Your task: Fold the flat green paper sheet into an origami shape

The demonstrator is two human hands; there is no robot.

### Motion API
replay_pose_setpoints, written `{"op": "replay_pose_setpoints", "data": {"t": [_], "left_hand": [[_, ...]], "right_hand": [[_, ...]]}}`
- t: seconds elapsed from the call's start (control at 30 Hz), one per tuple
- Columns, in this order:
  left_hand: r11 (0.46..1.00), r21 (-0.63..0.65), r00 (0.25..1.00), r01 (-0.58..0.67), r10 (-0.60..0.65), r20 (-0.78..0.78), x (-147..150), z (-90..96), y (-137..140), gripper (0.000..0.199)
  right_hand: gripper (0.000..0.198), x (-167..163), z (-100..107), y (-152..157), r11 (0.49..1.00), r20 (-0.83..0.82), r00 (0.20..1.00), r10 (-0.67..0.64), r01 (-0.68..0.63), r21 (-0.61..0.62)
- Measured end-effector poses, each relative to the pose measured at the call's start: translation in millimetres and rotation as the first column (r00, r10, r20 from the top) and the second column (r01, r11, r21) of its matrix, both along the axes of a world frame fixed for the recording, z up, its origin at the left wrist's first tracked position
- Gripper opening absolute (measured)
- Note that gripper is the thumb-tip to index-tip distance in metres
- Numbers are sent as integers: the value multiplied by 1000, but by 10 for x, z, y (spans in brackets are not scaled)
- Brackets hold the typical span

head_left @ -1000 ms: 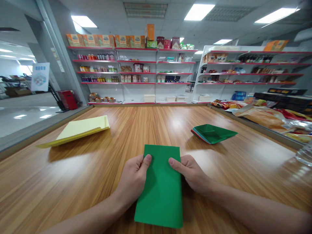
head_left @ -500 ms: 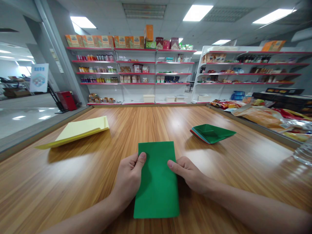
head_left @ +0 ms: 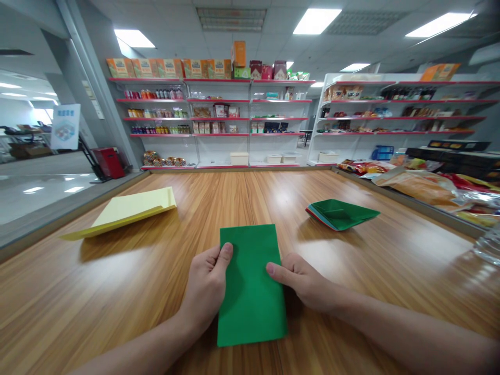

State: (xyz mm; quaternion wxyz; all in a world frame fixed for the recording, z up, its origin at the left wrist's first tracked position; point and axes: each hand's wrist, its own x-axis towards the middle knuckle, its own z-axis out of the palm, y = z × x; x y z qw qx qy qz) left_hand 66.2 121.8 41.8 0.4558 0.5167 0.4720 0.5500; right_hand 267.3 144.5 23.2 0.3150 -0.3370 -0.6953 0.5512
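A green sheet of paper [head_left: 252, 291], folded into an upright rectangle, is held up between my two hands over the table. My left hand [head_left: 209, 284] pinches its left edge, thumb on the front face. At the right edge my right hand [head_left: 302, 281] grips it, thumb pressed on the front and slightly lower than the left one. The fingers behind the paper are hidden. Farther back on the right lies a folded green paper piece [head_left: 344, 214], with red and blue layers showing at its left side. On the left rests a stack of yellow paper [head_left: 128, 210], its edges curled up.
The wooden table [head_left: 230, 195] has a raised rim. Snack packets [head_left: 422, 187] lie beyond its right side, and a clear plastic object [head_left: 488, 245] stands at the right edge. Stocked shelves [head_left: 219, 125] line the back. A red box [head_left: 108, 161] stands on the floor at left.
The held green paper has tilted slightly, and its top has shifted a little left. My right thumb sits a bit lower on it. Both hands keep their grip.
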Motion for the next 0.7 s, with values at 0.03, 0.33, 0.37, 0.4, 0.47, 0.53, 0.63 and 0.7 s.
{"op": "replay_pose_setpoints", "data": {"t": [0.03, 0.33, 0.37, 0.4, 0.47, 0.53, 0.63, 0.7], "left_hand": [[1000, -5, 1000, 8, -8, 4, 1, -5, 0, 45], [964, -59, 955, 261, -249, 161, -25, -30, 71, 34], [943, -69, 936, 325, -310, 168, -35, -40, 83, 34], [924, -81, 920, 373, -357, 162, -44, -52, 94, 34], [904, -101, 906, 415, -401, 131, -53, -77, 108, 37], [913, -101, 917, 396, -387, 100, -52, -93, 111, 39], [941, -92, 945, 326, -322, 56, -42, -87, 106, 41], [960, -79, 963, 268, -266, 28, -37, -70, 103, 42]], "right_hand": [[56, -2, 7, -2, 1000, -2, 1000, 1, -1, 6], [56, 35, -20, 9, 996, -7, 997, -73, 74, 47], [56, 42, -30, 19, 995, -21, 995, -93, 94, 36], [56, 47, -38, 30, 994, -36, 993, -111, 112, 22], [55, 50, -46, 47, 992, -59, 990, -128, 128, -6], [54, 44, -41, 55, 993, -75, 990, -119, 117, -34], [51, 24, -13, 48, 995, -104, 992, -74, 66, -81], [47, 10, 10, 36, 994, -128, 991, -27, 13, -112]]}}
